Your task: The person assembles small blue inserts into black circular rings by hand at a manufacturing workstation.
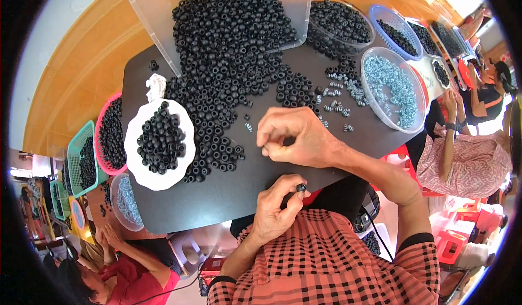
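My left hand (pixel 277 210) is near the table's front edge, its thumb and fingertips pinched on a small black round plastic piece (pixel 300 187). Just above it, my right hand (pixel 296 136) hovers over the dark table with fingers curled and thumb against the index finger. Anything in that pinch is too small or hidden to make out. Past my right hand spreads a big heap of black round pieces with holes (pixel 234 38). A single small coil spring (pixel 248 126) lies left of my right hand, and more silver springs (pixel 337 107) are scattered to its right.
A white scalloped plate (pixel 133 166) holds black pieces at left. The heap spills from a clear plastic bin (pixel 147 11). At right stands a clear bowl of springs (pixel 421 114), with a bowl of black pieces (pixel 367 47) behind it. Other people work at both sides.
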